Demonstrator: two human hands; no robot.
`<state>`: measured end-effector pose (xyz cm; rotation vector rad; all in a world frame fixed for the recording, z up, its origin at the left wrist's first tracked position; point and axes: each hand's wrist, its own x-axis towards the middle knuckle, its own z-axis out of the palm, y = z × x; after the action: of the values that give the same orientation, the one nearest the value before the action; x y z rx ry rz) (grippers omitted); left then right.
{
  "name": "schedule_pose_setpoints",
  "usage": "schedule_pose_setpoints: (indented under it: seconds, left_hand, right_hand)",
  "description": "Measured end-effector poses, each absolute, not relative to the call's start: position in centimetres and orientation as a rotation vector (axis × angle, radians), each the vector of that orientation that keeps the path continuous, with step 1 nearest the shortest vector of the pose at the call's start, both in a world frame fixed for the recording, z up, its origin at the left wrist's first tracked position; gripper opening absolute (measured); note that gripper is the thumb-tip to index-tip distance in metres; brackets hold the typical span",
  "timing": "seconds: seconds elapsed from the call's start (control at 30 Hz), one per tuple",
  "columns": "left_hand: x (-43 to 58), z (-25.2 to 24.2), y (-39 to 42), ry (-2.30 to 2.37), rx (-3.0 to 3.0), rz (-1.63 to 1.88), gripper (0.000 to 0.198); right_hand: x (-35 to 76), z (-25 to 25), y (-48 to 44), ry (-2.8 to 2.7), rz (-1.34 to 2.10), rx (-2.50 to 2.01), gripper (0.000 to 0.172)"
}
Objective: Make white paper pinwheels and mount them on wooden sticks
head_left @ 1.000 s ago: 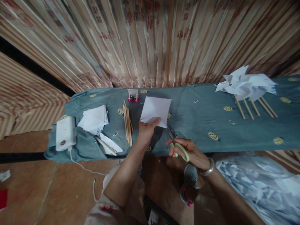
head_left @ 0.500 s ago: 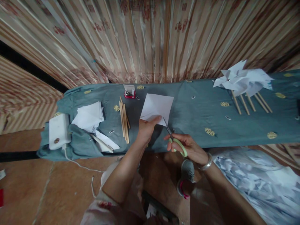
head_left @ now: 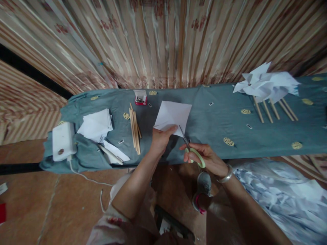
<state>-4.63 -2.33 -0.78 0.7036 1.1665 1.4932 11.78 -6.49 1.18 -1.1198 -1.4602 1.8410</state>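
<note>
A white square sheet of paper (head_left: 173, 114) is pinched at its near edge by my left hand (head_left: 162, 137), thumb on top. My right hand (head_left: 205, 158) is closed round the green handles of a pair of scissors (head_left: 195, 154). The scissor blades point up and left and lie at the paper's near right corner, close to my left thumb. Whether the blades are parted is hard to make out. Just left of the sheet lies a bundle of wooden sticks (head_left: 135, 131).
A teal cloth (head_left: 217, 119) covers the narrow table. On it are a red box of metal pins (head_left: 140, 99), a stack of white paper (head_left: 95, 124), folded paper strips (head_left: 114, 153), a white corded device (head_left: 63, 141) and, at right, several paper pinwheels (head_left: 268, 83) on sticks. A curtain (head_left: 163, 44) hangs behind.
The view has shifted slightly. My left hand and the paper sit a little farther right, and the scissors remain at the same corner of the sheet.
</note>
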Motion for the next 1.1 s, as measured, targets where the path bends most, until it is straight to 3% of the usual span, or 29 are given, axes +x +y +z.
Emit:
schedule_pose_setpoints:
  seconds: [0.6,1.1]
  left_hand:
    - [-4.77,-0.35,-2.32,1.159,0.711,1.534,0.039]
    - [-4.84,-0.72,-2.13,1.191,0.754,1.519,0.031]
  right_hand:
    - [11.57,0.99,-6.66,-1.345,1.86,-1.149,0.036]
    - [11.41,0.73,-6.75,-1.219,1.945,-1.227,0.042]
